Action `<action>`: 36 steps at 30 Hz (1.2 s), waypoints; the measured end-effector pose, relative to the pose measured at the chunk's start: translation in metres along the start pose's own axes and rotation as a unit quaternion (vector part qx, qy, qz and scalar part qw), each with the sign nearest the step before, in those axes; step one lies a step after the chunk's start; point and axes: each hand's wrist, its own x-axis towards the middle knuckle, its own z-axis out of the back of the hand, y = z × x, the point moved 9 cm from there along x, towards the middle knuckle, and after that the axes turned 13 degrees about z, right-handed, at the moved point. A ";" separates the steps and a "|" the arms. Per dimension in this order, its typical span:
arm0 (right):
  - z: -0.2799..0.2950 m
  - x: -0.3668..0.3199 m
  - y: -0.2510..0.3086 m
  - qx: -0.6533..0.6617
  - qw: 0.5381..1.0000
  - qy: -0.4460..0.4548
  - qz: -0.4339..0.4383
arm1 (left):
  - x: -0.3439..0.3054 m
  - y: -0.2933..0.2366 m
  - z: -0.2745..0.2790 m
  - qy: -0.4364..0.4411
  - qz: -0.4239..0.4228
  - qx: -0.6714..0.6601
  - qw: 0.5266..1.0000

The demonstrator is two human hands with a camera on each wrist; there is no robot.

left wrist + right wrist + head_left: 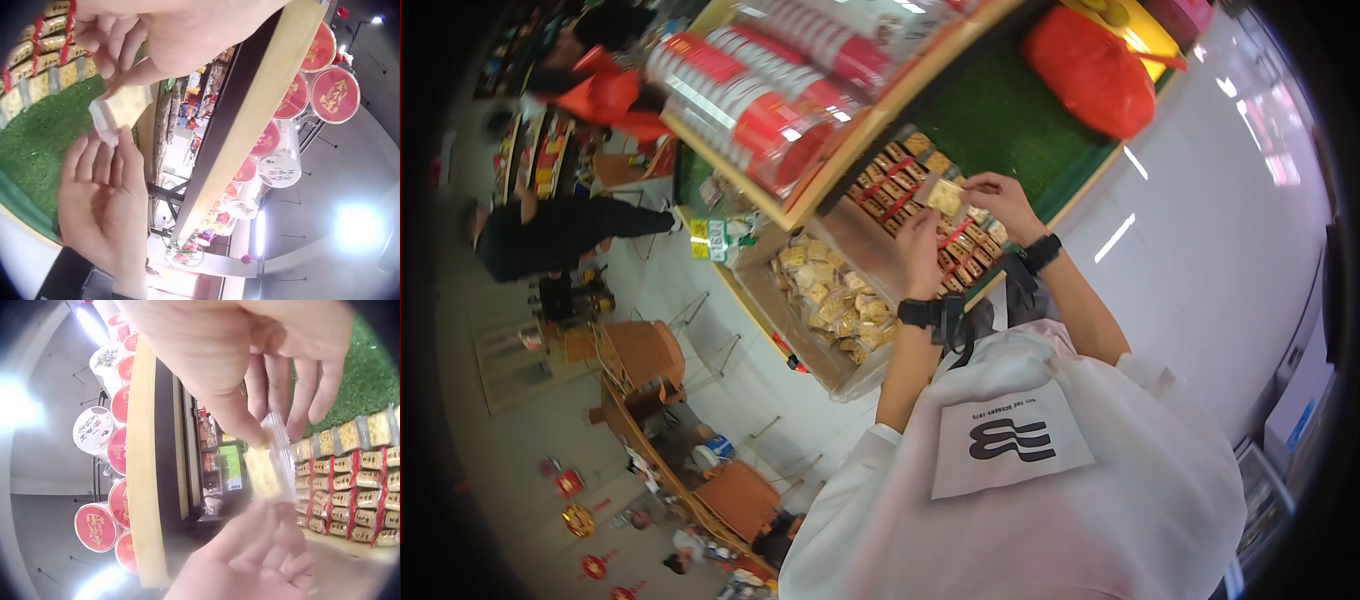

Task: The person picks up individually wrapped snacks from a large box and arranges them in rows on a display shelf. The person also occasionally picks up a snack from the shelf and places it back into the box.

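Both hands hold one small snack packet [946, 197], a pale yellow block in a clear wrapper with crimped ends. My left hand [918, 255] pinches one end between thumb and fingers, seen close at the top of the left wrist view. At the opposite end my right hand [1007, 203] pinches the wrapper, and its thumb lies along the packet in the right wrist view. Under the hands are rows of small wrapped snacks [885, 185] with red strips between them. Beside my left forearm, a lined cardboard box [750, 268] holds many loose yellow packets [830, 295].
Red-lidded clear tubs [740, 110] stand on a wooden shelf [800, 205] above the display. Green artificial turf [985, 115] covers the display, with a red plastic bag [1090, 75] on it. Off to the left are brown chairs [645, 350] and a person in dark clothes [550, 235].
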 end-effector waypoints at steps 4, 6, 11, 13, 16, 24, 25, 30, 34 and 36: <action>0.029 0.033 -0.005 -0.030 0.999 0.001 0.036 | 0.045 0.008 -0.023 0.004 -0.005 0.020 1.000; 0.040 0.051 -0.011 -0.029 0.999 -0.004 0.044 | 0.062 0.007 -0.031 -0.007 -0.004 0.037 0.999; 0.054 0.103 -0.028 -0.115 0.988 0.018 0.099 | 0.111 -0.006 -0.047 -0.019 0.002 0.026 0.999; 0.056 0.123 -0.032 -0.164 0.981 0.021 0.103 | 0.136 -0.014 -0.043 -0.040 0.016 0.099 0.994; 0.049 0.160 -0.057 -0.159 0.979 0.026 0.124 | 0.181 -0.031 -0.030 -0.084 -0.025 0.131 0.987; 0.017 0.249 -0.131 -0.140 0.980 0.105 0.094 | 0.286 -0.077 -0.003 -0.147 -0.051 0.213 0.965; 0.013 0.258 -0.138 -0.141 0.979 0.107 0.105 | 0.305 -0.082 0.002 -0.152 -0.043 0.213 0.964; -0.023 0.301 -0.163 -0.162 0.974 0.130 0.090 | 0.381 -0.118 0.054 -0.178 0.019 0.236 0.955; -0.047 0.326 -0.162 -0.226 0.960 0.074 0.150 | 0.402 -0.134 0.068 -0.153 0.076 0.312 0.935; -0.055 0.337 -0.169 -0.246 0.957 0.089 0.129 | 0.412 -0.135 0.066 -0.153 0.087 0.326 0.929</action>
